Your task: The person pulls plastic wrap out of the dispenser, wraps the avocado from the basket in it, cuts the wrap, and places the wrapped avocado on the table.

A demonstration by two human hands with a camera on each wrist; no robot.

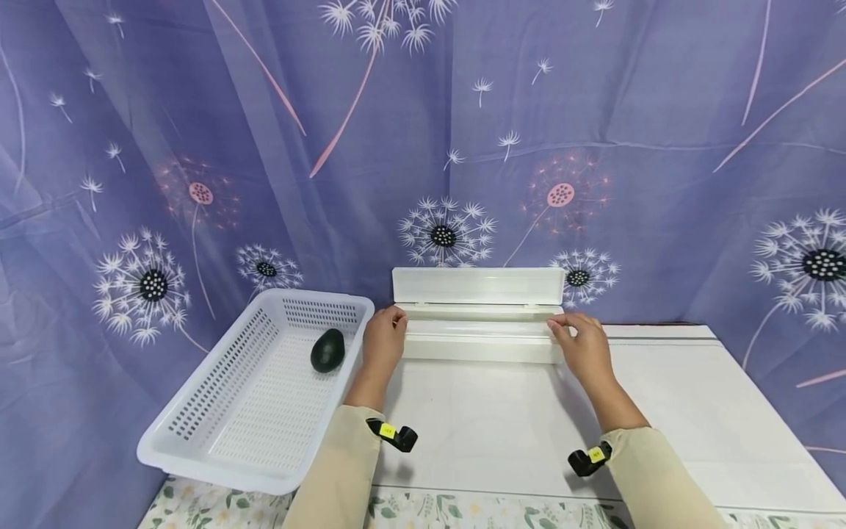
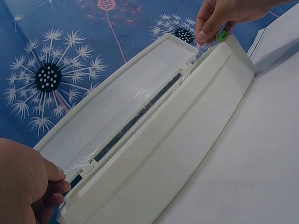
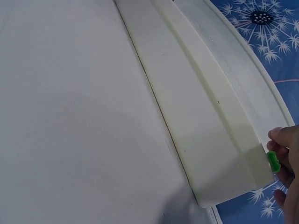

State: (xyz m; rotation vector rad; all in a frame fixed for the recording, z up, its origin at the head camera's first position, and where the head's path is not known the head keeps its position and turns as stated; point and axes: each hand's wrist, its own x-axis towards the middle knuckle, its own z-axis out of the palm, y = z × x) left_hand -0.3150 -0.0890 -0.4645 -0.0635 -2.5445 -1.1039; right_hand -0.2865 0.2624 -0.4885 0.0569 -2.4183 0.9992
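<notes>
A long white cling film dispenser [image 1: 482,350] lies across the white surface, its lid [image 1: 479,286] raised at the back. Clear cling film [image 2: 190,63] stretches along the slot between my hands, showing as shiny creases in the left wrist view. At the dispenser's left end my left hand [image 1: 385,338] pinches the film's edge between thumb and fingers. My right hand [image 1: 584,345] pinches the film at the other end, beside a small green slider [image 3: 273,161]. Much of the film is too transparent to make out.
On the left stands a white perforated basket [image 1: 161,444] with a dark green avocado [image 1: 327,350] in it. The white board [image 1: 700,419] spreads beneath and right of the dispenser, over a floral cloth [image 1: 449,508]. A purple dandelion curtain [image 1: 502,110] hangs close behind.
</notes>
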